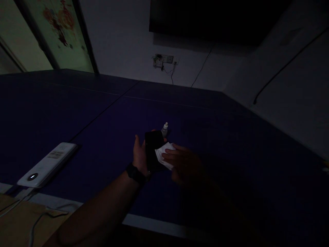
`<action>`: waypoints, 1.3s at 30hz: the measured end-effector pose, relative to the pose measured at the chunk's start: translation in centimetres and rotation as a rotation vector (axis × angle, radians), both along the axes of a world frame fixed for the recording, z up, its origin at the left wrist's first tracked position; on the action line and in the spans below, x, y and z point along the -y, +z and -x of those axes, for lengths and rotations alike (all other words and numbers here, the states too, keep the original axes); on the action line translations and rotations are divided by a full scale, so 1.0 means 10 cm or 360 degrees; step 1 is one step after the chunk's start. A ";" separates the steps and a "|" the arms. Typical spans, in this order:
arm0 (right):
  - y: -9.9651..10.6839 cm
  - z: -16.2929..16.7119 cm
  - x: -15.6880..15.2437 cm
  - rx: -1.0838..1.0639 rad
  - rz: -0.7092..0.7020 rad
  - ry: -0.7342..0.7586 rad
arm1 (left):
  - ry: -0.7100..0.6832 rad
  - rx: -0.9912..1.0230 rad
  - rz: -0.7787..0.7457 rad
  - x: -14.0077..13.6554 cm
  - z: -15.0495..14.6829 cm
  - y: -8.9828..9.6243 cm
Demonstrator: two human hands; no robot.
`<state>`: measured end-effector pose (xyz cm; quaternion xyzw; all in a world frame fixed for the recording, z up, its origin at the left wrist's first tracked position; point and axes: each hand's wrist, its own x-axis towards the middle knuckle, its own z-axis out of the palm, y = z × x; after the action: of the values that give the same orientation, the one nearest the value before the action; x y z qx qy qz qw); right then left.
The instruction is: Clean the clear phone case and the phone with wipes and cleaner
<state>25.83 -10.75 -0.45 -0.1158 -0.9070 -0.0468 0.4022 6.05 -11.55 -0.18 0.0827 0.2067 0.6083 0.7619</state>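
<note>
this looks like a room in a home, dimly lit: a wide, dark tv-like screen [205, 20] hangs on a pale wall [115, 41] above wall sockets [164, 59], near a flower-patterned panel [63, 20].

Flat device [153, 140] is lying in L hand [140, 154]; cloth [165, 155] is resting on device's R part, under R hand [185, 163]. Bottle [165, 130] is standing just bhd device, on tabletop [115, 127]. Power bank [48, 164] is lying well L of hands, nr tabletop's front edge, cable [15, 205] trailing from its near end. Wall [118, 41] is rising bhd tabletop, w/ screen [205, 20] hanging up top & sockets [166, 59] sitting below.
</note>
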 end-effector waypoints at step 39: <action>-0.02 0.17 0.07 0.0272 0.0089 0.0051 | -0.0133 0.0078 -0.0065 0.01 -0.02 -0.03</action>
<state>24.10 -11.42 -0.67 -0.1080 -0.9407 -0.0247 0.3205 6.26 -11.61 -0.45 0.0919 0.1719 0.5817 0.7897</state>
